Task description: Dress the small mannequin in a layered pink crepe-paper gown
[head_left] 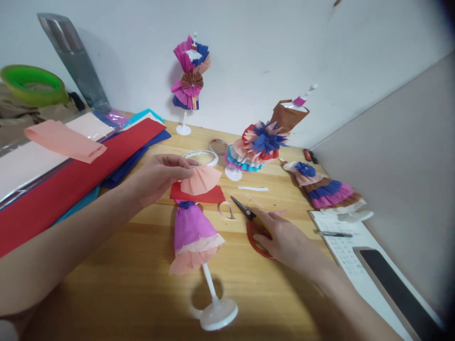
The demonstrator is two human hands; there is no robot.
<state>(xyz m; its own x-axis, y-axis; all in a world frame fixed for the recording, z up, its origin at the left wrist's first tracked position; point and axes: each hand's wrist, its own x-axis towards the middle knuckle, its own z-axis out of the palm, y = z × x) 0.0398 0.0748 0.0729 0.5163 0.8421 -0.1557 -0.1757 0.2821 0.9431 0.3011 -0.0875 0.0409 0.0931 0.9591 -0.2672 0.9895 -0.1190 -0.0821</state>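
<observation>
Between the thumb and fingers of my left hand point(161, 177) is a pleated piece of peach crepe paper point(202, 180), fanned out at its lower edge. A red crepe paper strip point(213, 194) lies just beneath it. My right hand point(280, 234) has its fingers around the scissors point(254, 227), which have red-orange handles and dark blades pointing toward the paper. Right below the left hand, a miniature dress form point(195, 225) in a purple, white and peach paper skirt lies on the table, its round white base toward me. The red strip and peach piece cover its top.
Crepe paper sheets point(135, 137) are stacked at left, near a green tape roll point(31, 85). Two dressed mini forms, one in pink point(192, 85) and one in brown point(266, 137), stand at the back. Another dressed form point(327, 189), a phone point(394, 284) and a pen point(334, 234) lie at right.
</observation>
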